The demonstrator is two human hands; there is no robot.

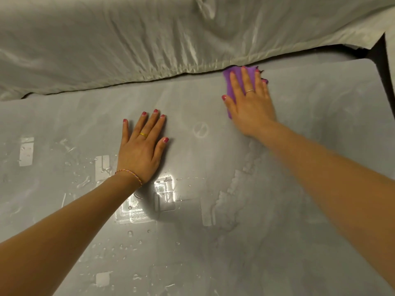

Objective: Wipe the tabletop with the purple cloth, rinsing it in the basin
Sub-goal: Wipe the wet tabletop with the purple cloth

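The grey tabletop [310, 107] fills the view, wet with droplets and streaks and shining with light reflections near the middle. My right hand [251, 101] lies flat with fingers spread on the purple cloth [232, 82], pressing it to the table near the far edge, right of centre. The cloth shows above and to the left of the fingers; the rest is under the hand. My left hand [142, 149] rests flat on the wet table, fingers apart, holding nothing. No basin is in view.
A crumpled pale grey sheet [128, 50] hangs along the whole far edge of the table, touching it just behind the cloth. A dark gap [382, 67] opens at the table's far right corner. Water droplets [119, 248] lie near the front left.
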